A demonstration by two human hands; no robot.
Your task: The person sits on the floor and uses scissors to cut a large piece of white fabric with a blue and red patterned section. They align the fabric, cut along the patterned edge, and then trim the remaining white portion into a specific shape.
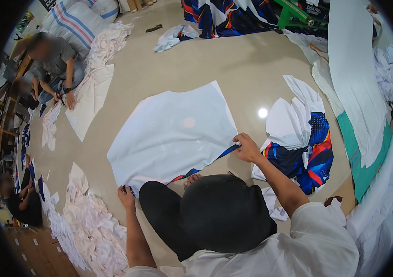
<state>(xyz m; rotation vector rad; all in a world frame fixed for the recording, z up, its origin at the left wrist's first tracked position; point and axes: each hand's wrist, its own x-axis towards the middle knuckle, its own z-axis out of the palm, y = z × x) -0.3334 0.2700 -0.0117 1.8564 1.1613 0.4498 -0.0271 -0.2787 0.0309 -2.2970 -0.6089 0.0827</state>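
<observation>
A large cut fabric piece [168, 129] lies spread on the floor in front of me, its white side up. Along its near edge a strip of blue and red print shows. My left hand [126, 195] pinches the near left corner of this piece. At the right end of the same edge, my right hand [248, 147] grips the cloth between thumb and fingers. The edge runs between both hands, just beyond my bent knee in black trousers. To the right of my right hand sits a crumpled stack of white and blue-red printed fabric pieces [314, 152].
Pale fabric heaps [88, 212] lie at the left. Two people sit farther left; one [58, 60] handles cloth. White rolls [381, 203] and a green sheet [360, 157] line the right side. Printed cloth [228, 18] hangs by a green metal frame [298, 16] at the back.
</observation>
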